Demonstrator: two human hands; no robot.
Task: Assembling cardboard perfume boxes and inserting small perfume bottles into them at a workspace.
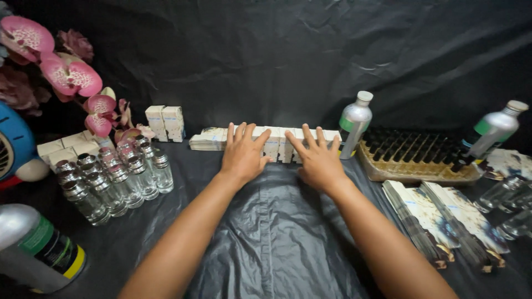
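Observation:
Both my hands lie flat, palms down, at the far middle of a table covered in black plastic sheet. My left hand and my right hand have their fingers spread, and the fingertips rest on a row of small white boxes that stands upright against the black backdrop. Neither hand grips anything. To the left of the row, a flat stack of folded cartons lies beside my left hand.
Several small clear glass bottles with silver caps stand at left, near pink artificial flowers and two white boxes. Silver metal bottles flank a tray of dark tubes. Flat printed cartons lie at right.

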